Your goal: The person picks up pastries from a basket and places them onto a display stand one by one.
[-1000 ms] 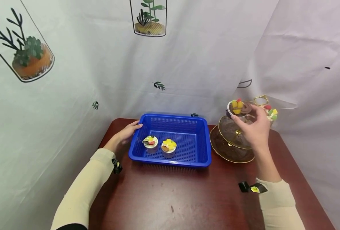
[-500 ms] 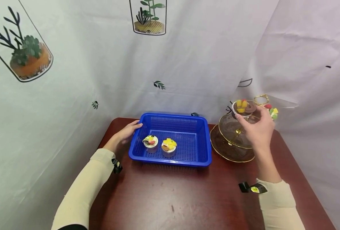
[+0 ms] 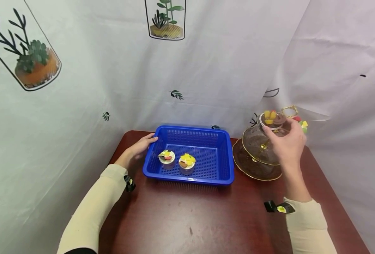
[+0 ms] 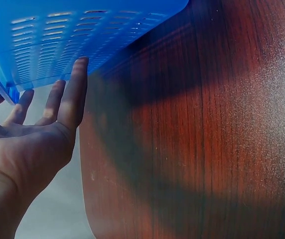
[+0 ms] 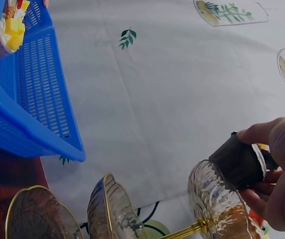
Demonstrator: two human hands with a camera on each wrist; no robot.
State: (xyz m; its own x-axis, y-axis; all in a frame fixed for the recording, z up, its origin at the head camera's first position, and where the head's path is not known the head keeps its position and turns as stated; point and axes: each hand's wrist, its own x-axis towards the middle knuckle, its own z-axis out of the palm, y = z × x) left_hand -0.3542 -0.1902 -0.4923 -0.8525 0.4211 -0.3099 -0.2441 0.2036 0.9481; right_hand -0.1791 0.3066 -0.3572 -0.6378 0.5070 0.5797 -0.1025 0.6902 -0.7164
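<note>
My right hand (image 3: 289,143) holds a chocolate cupcake (image 3: 271,119) topped with yellow fruit, thumb and fingers around its dark cup. It is at the top tier of a glass tiered stand (image 3: 254,167) with gold rims; in the right wrist view the cup (image 5: 237,162) appears tilted against the glass top tier (image 5: 202,186). Partly behind the hand is another cupcake (image 3: 304,124) with red, green and yellow topping. My left hand (image 3: 139,146) grips the left rim of a blue plastic basket (image 3: 190,180), fingers against its outer wall. Inside sit two fruit-topped cupcakes, one left (image 3: 167,157), one nearer the middle (image 3: 187,163).
Basket and stand are at the back of a dark red wooden table (image 3: 190,218), the stand just right of the basket. A pale printed curtain (image 3: 222,70) hangs close behind and along both sides. A gold ring handle (image 3: 290,111) tops the stand.
My right hand has shifted slightly right with the chocolate cupcake, over the stand's top tier. The left hand and the basket have stayed in place.
</note>
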